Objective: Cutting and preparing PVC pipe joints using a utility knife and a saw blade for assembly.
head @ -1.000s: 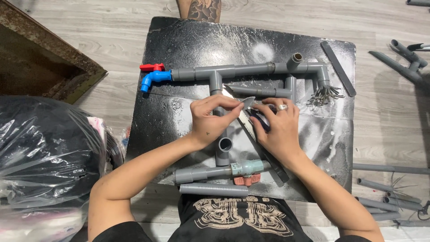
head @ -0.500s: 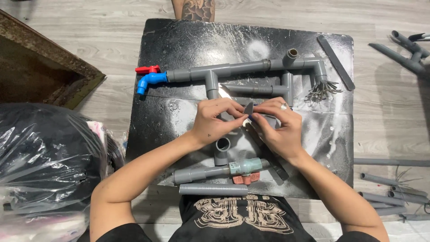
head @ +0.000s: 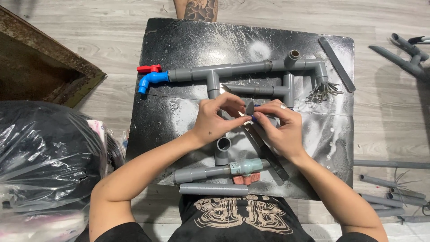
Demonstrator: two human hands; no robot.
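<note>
Hands meet mid tabletop [head: 179, 121]: left hand [head: 219, 118] & right hand [head: 280, 127] fingers pinch small grey piece [head: 249, 108], fitting step; next needs steady alignment

A black board [head: 188, 49] on the floor carries grey pipework [head: 242, 69], perhaps loose.

Above the grip, a grey pipe assembly [head: 251, 71] with a blue tap [head: 150, 80] lies on the black desk [head: 179, 40]. Below it rests a loose grey pipe [head: 213, 189]. Far left sits a black plastic bag [head: 40, 152].
</note>
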